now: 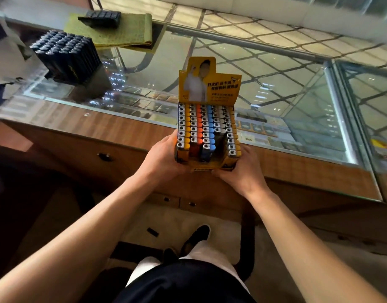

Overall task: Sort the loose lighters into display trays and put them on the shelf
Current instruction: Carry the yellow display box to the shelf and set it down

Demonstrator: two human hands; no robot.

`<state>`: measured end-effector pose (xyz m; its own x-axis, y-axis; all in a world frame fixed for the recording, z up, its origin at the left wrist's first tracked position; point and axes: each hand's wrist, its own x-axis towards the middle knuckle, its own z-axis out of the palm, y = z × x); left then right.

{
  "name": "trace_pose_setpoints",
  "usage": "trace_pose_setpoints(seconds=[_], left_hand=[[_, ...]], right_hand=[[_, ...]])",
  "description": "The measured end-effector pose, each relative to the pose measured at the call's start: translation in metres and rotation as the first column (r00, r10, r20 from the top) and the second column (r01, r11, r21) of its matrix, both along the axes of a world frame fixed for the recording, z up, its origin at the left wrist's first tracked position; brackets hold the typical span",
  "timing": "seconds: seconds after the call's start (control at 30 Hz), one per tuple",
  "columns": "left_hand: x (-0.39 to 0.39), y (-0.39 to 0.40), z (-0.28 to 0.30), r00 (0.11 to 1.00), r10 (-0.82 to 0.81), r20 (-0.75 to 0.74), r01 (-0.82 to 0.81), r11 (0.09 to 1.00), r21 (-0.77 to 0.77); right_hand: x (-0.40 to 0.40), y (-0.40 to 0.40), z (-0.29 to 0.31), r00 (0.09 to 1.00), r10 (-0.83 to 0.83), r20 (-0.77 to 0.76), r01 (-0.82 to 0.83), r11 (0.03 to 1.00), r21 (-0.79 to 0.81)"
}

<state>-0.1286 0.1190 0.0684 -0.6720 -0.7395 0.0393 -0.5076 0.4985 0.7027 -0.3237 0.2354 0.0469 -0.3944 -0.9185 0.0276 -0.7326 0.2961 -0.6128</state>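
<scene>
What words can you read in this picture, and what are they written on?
Yellow header card of the lighter tray, held by the left hand and right hand: two lines of big dark Chinese characters, too blurred to quote safely.
Same card, smaller lines underneath: too small to read.
Black lighter tray on the glass counter: no text legible.
Packs inside the counter: print too blurred.
</scene>
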Motion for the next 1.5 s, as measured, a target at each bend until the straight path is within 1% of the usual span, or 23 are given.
trace_pose_setpoints(seconds=[0.03, 0.1, 0.23, 0.3, 0.43, 0.53, 0.67, 0.7, 0.77, 0.87, 0.9, 0.97, 1.03, 1.07, 1.13, 1.23, 1.3, 1.4, 1.5], left_hand=[[0.000, 0.003, -0.001, 1.000, 0.005, -0.003, -0.005, 1.000, 0.005], [-0.002, 0.010, -0.002, 1.000, 0.014, -0.018, -0.014, 1.000, 0.022], [-0.007, 0.021, -0.002, 0.997, 0.042, -0.068, -0.037, 0.997, 0.069], [-0.008, 0.026, -0.005, 0.991, 0.082, -0.103, -0.071, 0.991, 0.109], [-0.012, 0.038, -0.014, 0.976, 0.155, -0.151, -0.128, 0.977, 0.171], [-0.015, 0.050, -0.019, 0.973, 0.153, -0.175, -0.120, 0.975, 0.188], [-0.017, 0.063, -0.021, 0.964, 0.116, -0.240, -0.072, 0.980, 0.184], [-0.018, 0.066, -0.018, 0.961, 0.103, -0.258, -0.052, 0.979, 0.197], [-0.020, 0.071, -0.012, 0.942, 0.102, -0.320, -0.005, 0.958, 0.288], [-0.016, 0.074, -0.006, 0.910, 0.160, -0.382, 0.036, 0.889, 0.456], [-0.015, 0.074, -0.006, 0.904, 0.168, -0.392, 0.048, 0.873, 0.485], [-0.012, 0.074, -0.004, 0.893, 0.179, -0.412, 0.073, 0.846, 0.527], [-0.011, 0.072, -0.004, 0.874, 0.213, -0.437, 0.088, 0.815, 0.573], [-0.011, 0.071, -0.003, 0.866, 0.227, -0.445, 0.096, 0.798, 0.594], [-0.013, 0.066, -0.001, 0.856, 0.251, -0.452, 0.093, 0.786, 0.612], [-0.021, 0.056, 0.003, 0.845, 0.297, -0.445, 0.077, 0.755, 0.651], [-0.026, 0.052, 0.004, 0.836, 0.326, -0.442, 0.073, 0.732, 0.677], [-0.029, 0.049, 0.000, 0.801, 0.393, -0.451, 0.067, 0.691, 0.720], [-0.028, 0.050, -0.003, 0.793, 0.402, -0.457, 0.075, 0.680, 0.729]], right_hand=[[0.000, 0.003, 0.000, 0.999, -0.013, -0.040, 0.014, 0.999, 0.029], [0.000, 0.008, -0.002, 0.997, -0.036, -0.068, 0.040, 0.998, 0.048], [-0.003, 0.011, 0.001, 1.000, 0.018, -0.012, -0.018, 1.000, -0.005], [-0.003, 0.012, 0.008, 0.999, 0.033, 0.019, -0.032, 0.999, -0.037], [-0.005, 0.023, 0.010, 0.998, 0.063, 0.008, -0.063, 0.997, -0.051], [-0.009, 0.036, 0.005, 0.995, 0.079, 0.063, -0.075, 0.994, -0.075], [-0.006, 0.051, 0.004, 0.974, 0.103, 0.201, -0.075, 0.987, -0.145], [-0.006, 0.053, 0.004, 0.964, 0.107, 0.245, -0.070, 0.985, -0.157], [-0.008, 0.055, 0.005, 0.930, 0.125, 0.345, -0.066, 0.982, -0.177], [-0.013, 0.057, 0.008, 0.847, 0.139, 0.513, -0.094, 0.989, -0.113], [-0.015, 0.057, 0.010, 0.815, 0.157, 0.558, -0.120, 0.988, -0.102], [-0.016, 0.057, 0.013, 0.756, 0.211, 0.620, -0.160, 0.977, -0.138], [-0.014, 0.054, 0.013, 0.701, 0.224, 0.677, -0.144, 0.974, -0.174], [-0.014, 0.051, 0.011, 0.672, 0.201, 0.712, -0.110, 0.979, -0.173], [-0.012, 0.043, 0.009, 0.619, 0.113, 0.777, -0.031, 0.992, -0.120], [-0.010, 0.031, 0.011, 0.548, 0.017, 0.836, 0.010, 1.000, -0.027], [-0.005, 0.026, 0.016, 0.530, -0.024, 0.848, 0.038, 0.999, 0.004], [0.003, 0.024, 0.021, 0.536, -0.054, 0.843, 0.122, 0.992, -0.014], [0.010, 0.027, 0.020, 0.547, -0.101, 0.831, 0.214, 0.977, -0.022]])
